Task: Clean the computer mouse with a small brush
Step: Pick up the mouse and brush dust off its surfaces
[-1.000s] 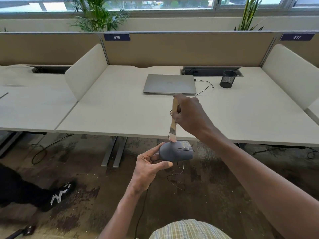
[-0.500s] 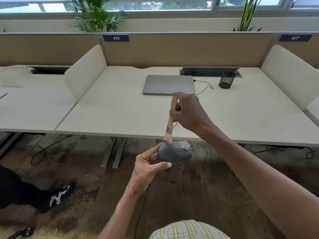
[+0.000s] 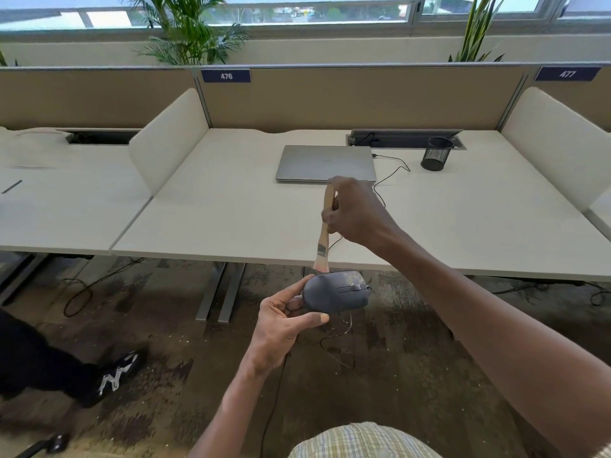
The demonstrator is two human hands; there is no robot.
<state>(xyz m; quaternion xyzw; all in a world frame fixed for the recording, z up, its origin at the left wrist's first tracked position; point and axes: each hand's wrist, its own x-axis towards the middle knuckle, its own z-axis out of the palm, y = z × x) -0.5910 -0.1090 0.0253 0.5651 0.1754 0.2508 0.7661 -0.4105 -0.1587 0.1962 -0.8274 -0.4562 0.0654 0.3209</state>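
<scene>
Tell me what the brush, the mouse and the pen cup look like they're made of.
Brush: pale bare wood handle, grey metal band, soft light bristles tinged pink.
Mouse: grey matte plastic by its moulded seams, with pale dust on top.
Pen cup: black mesh, probably metal, since light shows through it.

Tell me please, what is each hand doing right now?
Left hand: holding the mouse.
Right hand: gripping the brush.

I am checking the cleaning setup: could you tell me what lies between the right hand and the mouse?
In the head view, only the brush: its wooden handle runs down from the right hand, and its bristles meet the top of the mouse, which the left hand holds.
</scene>
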